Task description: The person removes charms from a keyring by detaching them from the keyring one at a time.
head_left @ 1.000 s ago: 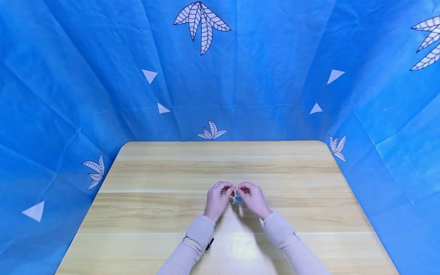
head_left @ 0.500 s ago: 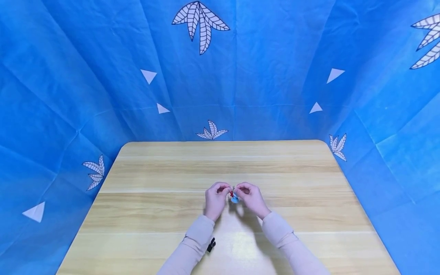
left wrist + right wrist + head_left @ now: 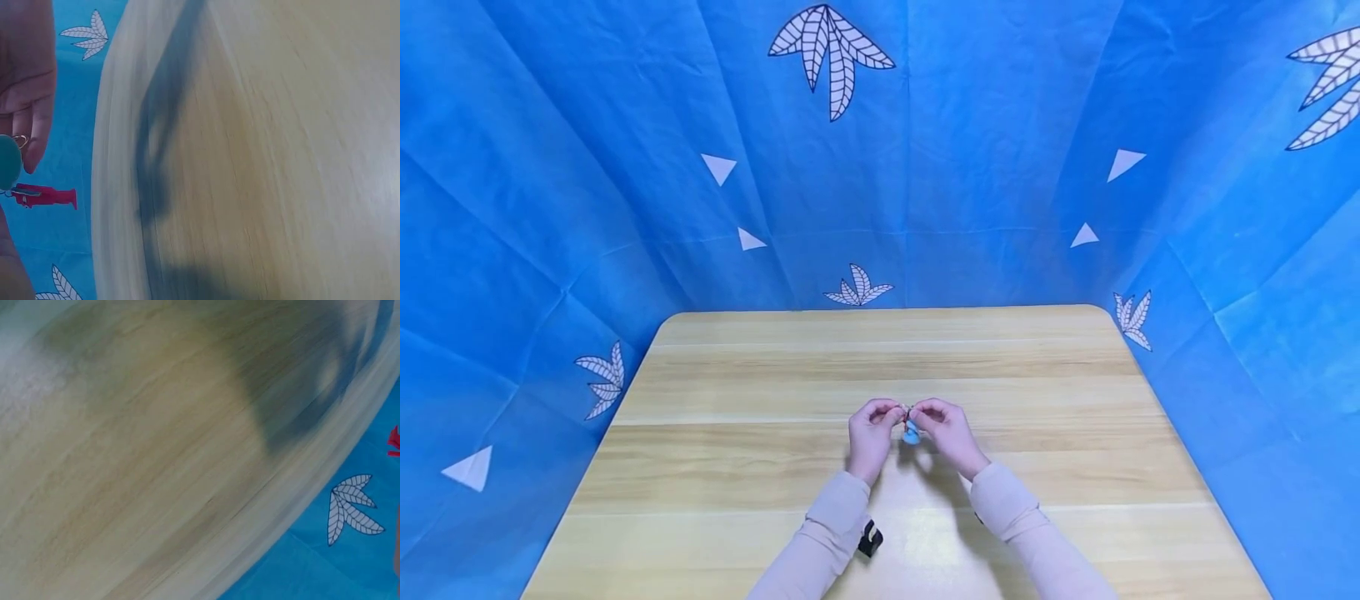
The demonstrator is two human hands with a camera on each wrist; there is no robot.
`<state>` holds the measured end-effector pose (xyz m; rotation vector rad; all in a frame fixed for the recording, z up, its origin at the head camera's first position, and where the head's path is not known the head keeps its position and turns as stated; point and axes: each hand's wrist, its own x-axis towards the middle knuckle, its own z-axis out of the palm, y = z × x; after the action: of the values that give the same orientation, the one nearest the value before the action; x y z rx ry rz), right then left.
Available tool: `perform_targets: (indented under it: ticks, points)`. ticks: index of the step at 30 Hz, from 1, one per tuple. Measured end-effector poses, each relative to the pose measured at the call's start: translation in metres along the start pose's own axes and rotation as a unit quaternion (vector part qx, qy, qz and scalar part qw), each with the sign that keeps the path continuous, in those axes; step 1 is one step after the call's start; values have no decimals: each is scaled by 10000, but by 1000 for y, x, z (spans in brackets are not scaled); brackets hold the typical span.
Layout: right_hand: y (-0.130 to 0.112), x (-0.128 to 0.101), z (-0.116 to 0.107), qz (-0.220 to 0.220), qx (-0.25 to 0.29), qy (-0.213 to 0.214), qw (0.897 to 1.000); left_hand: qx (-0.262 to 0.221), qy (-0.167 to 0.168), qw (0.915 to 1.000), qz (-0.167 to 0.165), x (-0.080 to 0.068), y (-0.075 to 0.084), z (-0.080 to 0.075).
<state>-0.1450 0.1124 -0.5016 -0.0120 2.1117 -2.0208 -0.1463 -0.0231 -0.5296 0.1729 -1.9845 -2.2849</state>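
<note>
In the head view both hands meet over the middle of the table, fingertips close together. My left hand (image 3: 871,437) and my right hand (image 3: 950,433) pinch a small keyring from either side; the fingertips cover most of it. A round blue disc (image 3: 911,436) dangles below, with a bit of red above it. In the left wrist view the disc looks teal (image 3: 9,162), beside a gold-coloured ring (image 3: 22,141) and a slim red charm (image 3: 47,195) whose kind I cannot tell. Only part of the red charm (image 3: 394,441) shows at the right wrist view's edge.
The wooden table (image 3: 715,467) stretches out around the hands, and their shadows fall on it. Blue cloth (image 3: 985,150) with white leaf prints hangs behind and at both sides. A small black object (image 3: 870,539) shows beside the left sleeve.
The blue disc has swung from under the right fingers to hang between the hands, and less red shows. Both hands stay almost in place. More of the black object appears beside the left sleeve.
</note>
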Motion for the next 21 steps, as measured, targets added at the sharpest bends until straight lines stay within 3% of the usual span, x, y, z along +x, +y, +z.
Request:
perform_targets:
  ticks: [3,8,13,16,21]
  points:
    - [-4,-2,0,17,67,-41,10000,-283,111,9995,-126,5,-11,0]
    - [-2,0,-1,183,208,-88,9996,-573,233,9980,-146,4,-10,2]
    - [13,9,-1,196,171,-21,9997,-765,176,9962,-382,4,-10,1]
    - [18,11,-1,-2,-206,142,9997,-454,-44,9981,-404,5,-11,-3]
    - [23,10,-3,-373,-865,303,9951,769,-498,9957,-102,6,-11,-8]
